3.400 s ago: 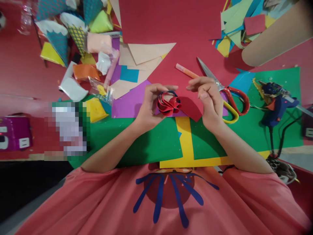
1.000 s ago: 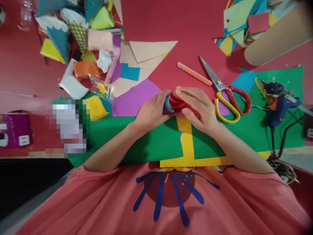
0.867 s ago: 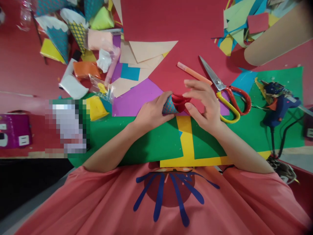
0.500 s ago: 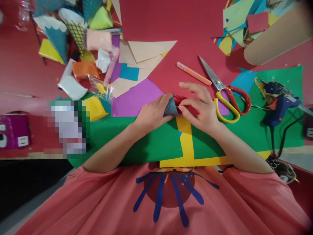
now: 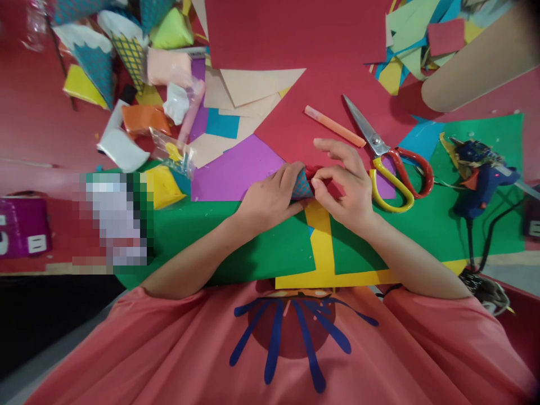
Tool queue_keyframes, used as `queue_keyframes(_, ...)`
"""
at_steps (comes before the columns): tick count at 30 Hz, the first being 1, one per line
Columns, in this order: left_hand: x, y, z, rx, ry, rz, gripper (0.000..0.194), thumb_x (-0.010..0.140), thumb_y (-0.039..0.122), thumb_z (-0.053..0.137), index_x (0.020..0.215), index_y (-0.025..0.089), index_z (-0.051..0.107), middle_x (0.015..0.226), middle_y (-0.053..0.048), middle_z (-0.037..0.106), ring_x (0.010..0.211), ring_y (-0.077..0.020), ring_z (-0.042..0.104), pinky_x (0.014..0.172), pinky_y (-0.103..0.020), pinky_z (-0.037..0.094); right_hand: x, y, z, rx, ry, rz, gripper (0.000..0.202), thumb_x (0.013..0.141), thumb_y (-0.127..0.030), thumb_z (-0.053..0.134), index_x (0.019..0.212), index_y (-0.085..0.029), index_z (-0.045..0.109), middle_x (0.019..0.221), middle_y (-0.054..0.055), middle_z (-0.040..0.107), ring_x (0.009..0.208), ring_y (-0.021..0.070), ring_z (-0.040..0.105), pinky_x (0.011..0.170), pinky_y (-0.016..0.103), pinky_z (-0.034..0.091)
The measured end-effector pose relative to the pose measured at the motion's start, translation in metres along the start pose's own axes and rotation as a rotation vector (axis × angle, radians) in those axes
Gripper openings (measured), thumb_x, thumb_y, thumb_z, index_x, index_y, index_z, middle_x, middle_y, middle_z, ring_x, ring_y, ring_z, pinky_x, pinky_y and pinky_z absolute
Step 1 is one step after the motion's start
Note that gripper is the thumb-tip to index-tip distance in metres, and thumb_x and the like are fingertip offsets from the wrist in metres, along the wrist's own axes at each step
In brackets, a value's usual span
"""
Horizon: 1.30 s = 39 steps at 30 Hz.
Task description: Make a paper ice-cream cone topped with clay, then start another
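Observation:
My left hand is wrapped round a small blue paper cone with red criss-cross lines, its wide end facing right. Soft red clay shows at the cone's mouth. At that rim my right hand pinches the clay between thumb and index finger, while its other fingers are raised. The fingertips hide exactly how much clay they grip. Just right of this hand lie scissors with one yellow and one red handle, blades apart. An orange marker rests above the hand.
Finished cones with white tops and packs of clay crowd the left. A blue glue gun with a cable sits at right on green paper. A cardboard tube and paper scraps occupy the upper right.
Both hands and the cone have shifted slightly to the right. My right fingertips stay at the cone's rim, with the pinch little changed.

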<state>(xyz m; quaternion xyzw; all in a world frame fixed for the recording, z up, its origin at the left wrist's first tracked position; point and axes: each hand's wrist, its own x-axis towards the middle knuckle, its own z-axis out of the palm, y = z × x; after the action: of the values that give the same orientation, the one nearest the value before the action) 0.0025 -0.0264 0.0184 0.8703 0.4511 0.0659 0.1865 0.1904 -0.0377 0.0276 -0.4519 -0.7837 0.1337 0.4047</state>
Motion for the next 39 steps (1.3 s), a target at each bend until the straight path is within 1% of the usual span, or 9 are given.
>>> queue_keyframes(3,0.000,0.000,0.000,0.012,-0.011,-0.008,0.052,0.093,0.044,0.055,0.135,0.014,0.044,0.126,-0.018,0.062,0.107,-0.0289,0.068,0.071,-0.030,0.054,0.001,0.000,0.000,0.033,0.029,-0.056,0.007,0.090,-0.020,0.057,0.084,-0.023,0.058,0.128,0.013,0.068,0.121,0.0237,0.064,0.094,0.045,0.060)
queue_keyframes(8,0.001,-0.003,0.002,0.006,0.020,0.003,0.053,0.095,0.048,0.052,0.135,0.014,0.043,0.125,-0.019,0.062,0.105,-0.0295,0.069,0.069,-0.030,0.054,0.002,0.001,-0.001,0.008,-0.025,-0.021,0.009,0.092,-0.024,0.055,0.083,-0.026,0.060,0.132,0.007,0.066,0.125,0.0231,0.062,0.097,0.045,0.059)
queue_keyframes(13,0.000,-0.005,0.004,-0.035,0.022,-0.018,0.053,0.094,0.048,0.054,0.134,0.015,0.043,0.126,-0.018,0.062,0.106,-0.0299,0.069,0.070,-0.030,0.054,0.003,0.001,0.000,0.039,-0.018,-0.071,0.008,0.090,-0.021,0.059,0.083,-0.021,0.063,0.130,0.013,0.066,0.124,0.0273,0.063,0.098,0.049,0.057)
queue_keyframes(18,0.001,-0.013,0.008,-0.362,0.089,-0.061,0.061,0.089,0.053,0.060,0.134,0.018,0.038,0.129,-0.016,0.060,0.111,-0.0284,0.067,0.083,-0.035,0.056,0.006,0.003,-0.008,0.188,0.042,0.043,0.015,0.095,-0.021,0.056,0.097,-0.025,0.070,0.134,0.005,0.064,0.125,0.0217,0.062,0.102,0.042,0.056)
queue_keyframes(21,0.004,-0.016,0.004,-0.617,0.032,-0.063,0.062,0.087,0.059,0.059,0.129,0.018,0.040,0.120,-0.012,0.064,0.108,-0.0259,0.068,0.086,-0.035,0.055,0.009,0.010,-0.017,0.219,0.081,0.115,0.018,0.095,-0.022,0.055,0.100,-0.030,0.071,0.138,0.000,0.062,0.129,0.0214,0.059,0.106,0.042,0.054)
queue_keyframes(27,0.008,-0.014,-0.013,-0.733,-0.082,-0.086,0.069,0.086,0.071,0.051,0.125,0.015,0.053,0.116,-0.009,0.068,0.105,-0.0232,0.067,0.091,-0.033,0.053,0.018,0.017,-0.026,0.244,-0.114,-0.018,0.010,0.089,-0.024,0.063,0.087,-0.027,0.072,0.129,0.001,0.067,0.133,0.0266,0.057,0.112,0.048,0.048)
queue_keyframes(30,0.009,-0.014,-0.018,-0.722,-0.094,-0.060,0.074,0.083,0.074,0.053,0.126,0.013,0.058,0.121,-0.010,0.068,0.111,-0.0240,0.065,0.096,-0.032,0.051,0.020,0.016,-0.028,0.284,-0.233,0.019,0.010,0.088,-0.023,0.064,0.083,-0.028,0.072,0.131,0.001,0.066,0.139,0.0266,0.050,0.117,0.048,0.043)
queue_keyframes(34,0.010,-0.017,-0.022,-0.676,-0.137,-0.063,0.074,0.079,0.074,0.058,0.123,0.015,0.064,0.119,-0.009,0.071,0.109,-0.0256,0.066,0.095,-0.034,0.052,0.021,0.016,-0.029,0.302,-0.387,0.088,0.008,0.087,-0.027,0.067,0.081,-0.027,0.073,0.137,-0.001,0.064,0.139,0.0289,0.050,0.119,0.055,0.037)
queue_keyframes(39,0.010,-0.020,-0.026,-0.644,-0.192,-0.080,0.072,0.077,0.070,0.062,0.125,0.016,0.064,0.122,-0.009,0.070,0.112,-0.0268,0.066,0.098,-0.036,0.051,0.020,0.015,-0.028,0.350,-0.474,0.106,0.012,0.088,-0.026,0.064,0.080,-0.024,0.073,0.141,0.002,0.061,0.141,0.0294,0.046,0.119,0.057,0.034)
